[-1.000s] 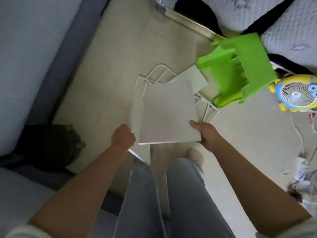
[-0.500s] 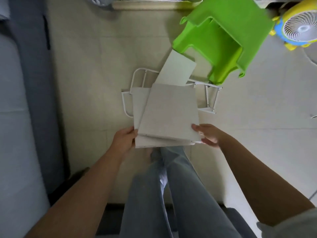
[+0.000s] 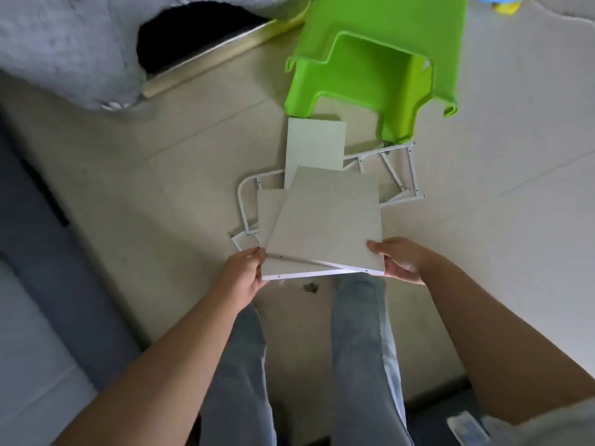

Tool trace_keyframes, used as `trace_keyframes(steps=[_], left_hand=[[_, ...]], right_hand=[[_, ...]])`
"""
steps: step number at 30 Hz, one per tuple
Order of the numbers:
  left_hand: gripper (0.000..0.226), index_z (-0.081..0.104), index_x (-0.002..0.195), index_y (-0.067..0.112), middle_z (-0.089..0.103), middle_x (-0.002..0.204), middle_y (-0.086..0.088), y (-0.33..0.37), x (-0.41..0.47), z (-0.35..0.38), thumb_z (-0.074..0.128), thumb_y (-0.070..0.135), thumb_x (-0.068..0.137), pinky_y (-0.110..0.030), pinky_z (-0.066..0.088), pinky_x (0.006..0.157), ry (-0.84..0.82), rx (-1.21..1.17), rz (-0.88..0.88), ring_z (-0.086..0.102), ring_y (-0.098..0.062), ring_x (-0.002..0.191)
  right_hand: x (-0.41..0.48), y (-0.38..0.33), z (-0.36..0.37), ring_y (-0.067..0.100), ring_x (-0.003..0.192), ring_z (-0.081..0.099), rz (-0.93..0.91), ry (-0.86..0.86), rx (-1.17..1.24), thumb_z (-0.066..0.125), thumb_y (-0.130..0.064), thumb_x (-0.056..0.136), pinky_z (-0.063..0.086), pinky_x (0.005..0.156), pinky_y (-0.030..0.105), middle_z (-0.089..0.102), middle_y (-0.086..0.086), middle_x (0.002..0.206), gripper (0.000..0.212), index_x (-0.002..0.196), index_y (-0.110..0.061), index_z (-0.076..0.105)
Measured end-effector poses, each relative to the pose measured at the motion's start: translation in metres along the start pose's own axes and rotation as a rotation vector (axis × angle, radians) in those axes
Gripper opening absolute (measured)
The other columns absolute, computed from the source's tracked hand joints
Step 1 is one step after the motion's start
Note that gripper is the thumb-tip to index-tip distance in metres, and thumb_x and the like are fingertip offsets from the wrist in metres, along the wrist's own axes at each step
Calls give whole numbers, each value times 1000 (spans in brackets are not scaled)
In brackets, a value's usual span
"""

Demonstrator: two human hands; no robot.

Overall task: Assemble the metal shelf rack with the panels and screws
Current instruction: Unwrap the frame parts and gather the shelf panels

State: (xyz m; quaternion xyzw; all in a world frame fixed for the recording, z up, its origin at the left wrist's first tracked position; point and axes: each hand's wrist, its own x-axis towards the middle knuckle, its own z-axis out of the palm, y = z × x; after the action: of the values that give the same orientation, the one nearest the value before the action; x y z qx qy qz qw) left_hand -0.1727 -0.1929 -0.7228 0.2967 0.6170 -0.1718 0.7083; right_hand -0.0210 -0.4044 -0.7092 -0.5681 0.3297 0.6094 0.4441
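both hands holding two stacked grey panels (image 3: 325, 220) over the floor, left hand (image 3: 244, 273) gripping the near-left corner, right hand (image 3: 397, 260) curled on the near-right corner (thumb on top), white metal frame (image 3: 402, 175) lying beyond, green stool (image 3: 380, 53) just past it

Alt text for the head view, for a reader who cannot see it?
Seen from above, a person's left hand and right hand grip the near corners of two stacked grey panels. Beyond lie a third panel, white metal frames and a green stool.

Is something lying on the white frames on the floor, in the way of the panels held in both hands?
Yes: beneath the held panels, a loose panel lies across the frames, and the green stool stands at their far end.
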Motion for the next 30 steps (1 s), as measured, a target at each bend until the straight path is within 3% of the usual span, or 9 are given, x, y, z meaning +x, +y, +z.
trace_keyframes(steps=[4,9,13,16,19,21,25,27,30], left_hand=[[19,54,102,2,57,85,-12,18,40,-23,39,-3,92,-21,55,54,-63,110,42,57,-18,74],[26,53,78,8,56,67,-4,17,93,-38,35,-5,93,-19,52,53,-67,223,44,54,-11,59],[28,56,84,7,60,78,-6,-4,142,-36,33,-5,94,-19,54,57,-123,194,87,56,-14,72],[28,54,82,7,58,68,-3,-14,191,-28,32,-7,94,-17,53,55,-156,181,136,54,-10,65],[35,41,66,9,38,38,7,-18,241,-13,30,-8,94,-11,43,44,-166,239,216,36,-3,40],[34,42,66,8,38,33,9,-18,266,-4,31,-8,94,-11,42,47,-170,278,271,39,-4,39],[24,54,78,4,61,64,-1,-15,304,4,38,-5,93,-18,51,65,-184,418,351,59,-6,60],[17,57,82,4,62,80,-8,-10,325,3,47,7,94,-29,52,77,-117,565,392,61,-17,74],[31,52,69,9,59,80,-13,-2,348,7,53,30,92,-41,50,86,-7,924,434,58,-25,77]], right_hand=[[38,27,18,12,58,69,-43,4,123,41,-4,96,57,59,25,66,12,86,15,91,1,55],[93,51,24,9,54,67,-113,11,151,40,-2,96,56,53,19,70,5,63,18,87,4,53],[142,53,10,6,53,66,-208,41,55,42,-2,95,55,53,16,70,2,61,12,92,4,52],[181,46,-7,0,43,60,-281,81,-42,40,-1,96,46,42,10,66,-2,52,21,79,2,51],[225,43,-26,0,47,62,-345,129,-134,41,-4,96,48,47,10,67,8,76,21,82,7,52],[250,38,-35,6,60,67,-386,172,-176,46,-9,95,55,63,15,63,15,97,21,93,10,55],[288,28,-50,29,86,60,-447,252,-455,59,-40,83,45,94,50,63,28,108,48,91,7,61],[301,22,-51,28,86,59,-441,259,-547,54,-33,91,47,92,46,65,23,103,38,94,4,62],[322,20,-45,24,72,62,-445,297,-696,46,-23,96,50,76,31,65,14,89,23,92,-3,58]])
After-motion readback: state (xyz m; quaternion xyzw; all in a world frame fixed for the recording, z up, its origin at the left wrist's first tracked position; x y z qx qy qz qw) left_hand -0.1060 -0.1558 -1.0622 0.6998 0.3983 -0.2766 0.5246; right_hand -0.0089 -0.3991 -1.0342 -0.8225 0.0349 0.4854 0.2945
